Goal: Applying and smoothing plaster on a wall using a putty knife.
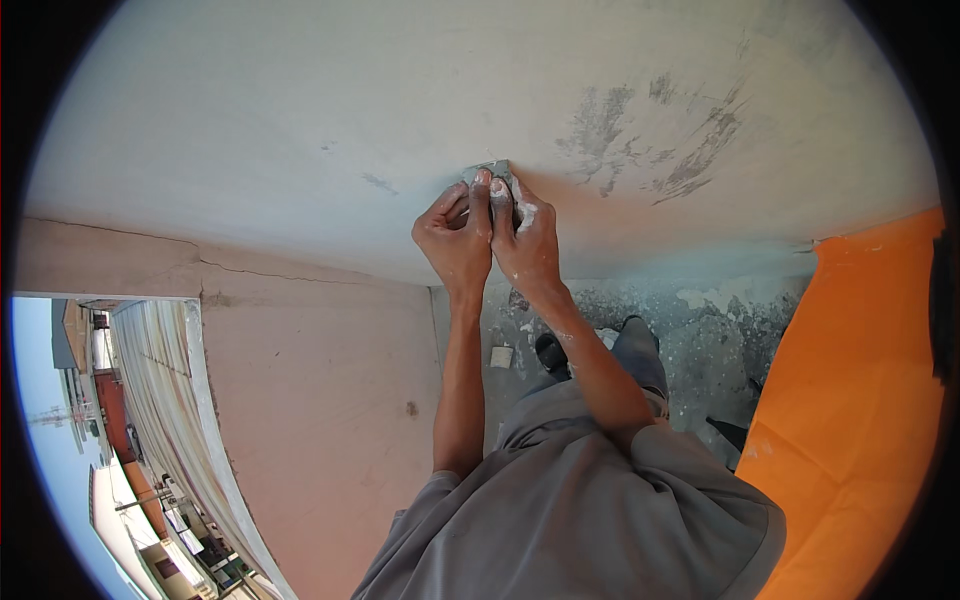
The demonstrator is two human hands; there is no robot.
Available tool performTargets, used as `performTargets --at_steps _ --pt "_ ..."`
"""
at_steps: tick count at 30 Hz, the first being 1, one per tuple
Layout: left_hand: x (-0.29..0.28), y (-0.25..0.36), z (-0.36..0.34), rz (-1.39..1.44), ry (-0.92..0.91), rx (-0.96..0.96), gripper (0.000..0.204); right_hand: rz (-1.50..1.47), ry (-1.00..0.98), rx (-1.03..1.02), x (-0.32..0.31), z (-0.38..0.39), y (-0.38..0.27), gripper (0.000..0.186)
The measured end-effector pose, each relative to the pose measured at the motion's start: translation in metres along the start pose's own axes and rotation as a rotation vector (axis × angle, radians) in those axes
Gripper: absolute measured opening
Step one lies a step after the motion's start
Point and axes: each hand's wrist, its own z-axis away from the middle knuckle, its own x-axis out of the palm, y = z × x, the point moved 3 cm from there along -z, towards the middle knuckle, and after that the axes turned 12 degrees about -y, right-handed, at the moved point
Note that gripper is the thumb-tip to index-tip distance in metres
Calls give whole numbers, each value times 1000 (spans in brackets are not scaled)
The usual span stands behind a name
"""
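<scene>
Both my hands are raised close together against the pale plastered wall. Between them I grip a small flat grey piece with a straight upper edge, held at the wall surface; my fingers hide most of it, so its exact kind is unclear. My left hand has its thumb laid along the piece and its fingers curled. Right beside it, my right hand holds the same piece, its thumb and fingers smeared with white powder. Dark grey scuffed patches mark the wall to the right of the hands.
At right hangs an orange sheet. On the left, a pinkish side wall with a crack along its top meets an opening to buildings outside. Below, the paint-spattered floor holds a small white block near my feet.
</scene>
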Motion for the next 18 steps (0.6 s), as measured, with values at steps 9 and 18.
performTargets --at_steps 9,18 --pt "-6 29 -7 -159 0 34 25 -100 -53 215 10 1 -5 36" --pt "8 -14 5 123 -69 -35 30 163 -56 91 -12 3 -9 28"
